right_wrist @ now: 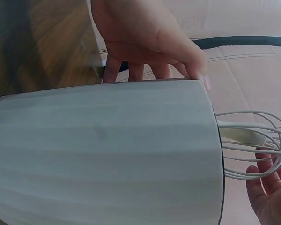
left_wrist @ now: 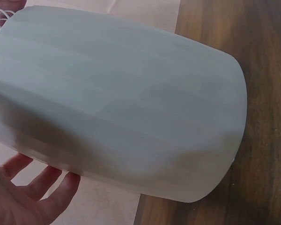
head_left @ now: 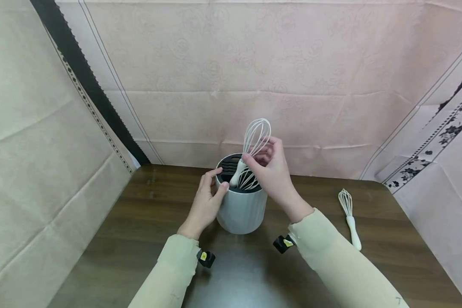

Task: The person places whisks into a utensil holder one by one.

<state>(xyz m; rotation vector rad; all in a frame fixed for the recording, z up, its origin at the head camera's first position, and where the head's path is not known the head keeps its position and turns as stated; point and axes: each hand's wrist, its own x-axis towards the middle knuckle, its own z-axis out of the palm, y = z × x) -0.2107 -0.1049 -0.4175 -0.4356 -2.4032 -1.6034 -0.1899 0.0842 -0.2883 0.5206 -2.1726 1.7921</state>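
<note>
Right hand: fingers curled, thumb and fingertips pinching a whisk near where handle meets wires, wires up, handle slanting down at the opening of a ribbed white holder. Left hand: fingers curved loosely along the holder's side, thumb at the rim, apparently bracing it. Within the opening, a dark slotted insert and the wires of a second whisk are visible. Farther right, a smaller whisk lies on the counter. The step in hand appears to be seating the pinched whisk; the next move probably calls for aligning its handle and lowering it clear of its neighbour's wires.
</note>
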